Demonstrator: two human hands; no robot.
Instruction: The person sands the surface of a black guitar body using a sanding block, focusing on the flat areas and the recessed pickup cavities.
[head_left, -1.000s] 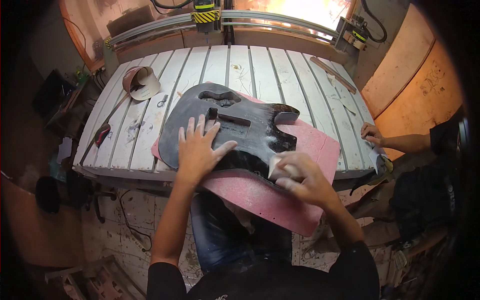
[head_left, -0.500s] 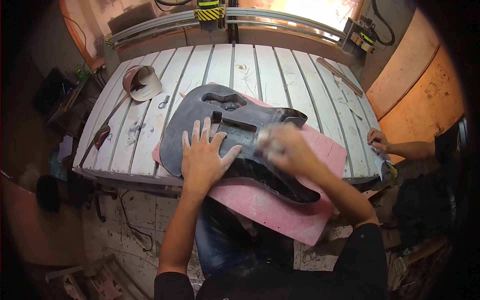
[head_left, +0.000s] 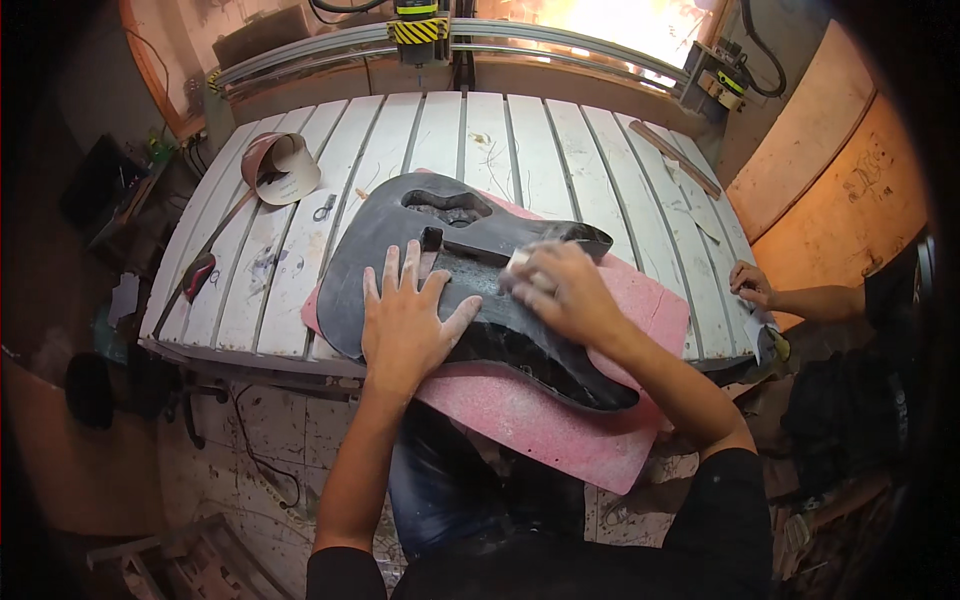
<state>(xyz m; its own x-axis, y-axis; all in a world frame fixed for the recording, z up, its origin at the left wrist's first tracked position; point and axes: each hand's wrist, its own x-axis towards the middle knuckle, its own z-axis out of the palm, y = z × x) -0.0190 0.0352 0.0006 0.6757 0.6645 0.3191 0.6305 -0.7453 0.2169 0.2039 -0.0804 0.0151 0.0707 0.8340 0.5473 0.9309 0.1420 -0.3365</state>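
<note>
A black electric guitar body [head_left: 375,235], hazed with pale dust and cut with cavities, lies on a pink board [head_left: 640,300] that overhangs the table's near edge. My left hand [head_left: 405,320] presses flat on its left part, fingers spread, beside the middle cavity. My right hand [head_left: 568,290] is closed around a small pale sanding block [head_left: 518,262], partly hidden by the fingers and smeared by motion. That block rests on the body's surface just right of the middle cavity, below the upper horn.
The white slatted table [head_left: 440,120] holds a curled sheet of sandpaper [head_left: 302,182], a red-and-black-handled tool [head_left: 200,272] and a wooden strip [head_left: 675,155]. A machine gantry [head_left: 560,45] spans the back. At the right edge rests another person's hand [head_left: 750,285].
My right hand has shifted slightly left and up across the guitar body with the sanding block. My left hand stays in place on the body.
</note>
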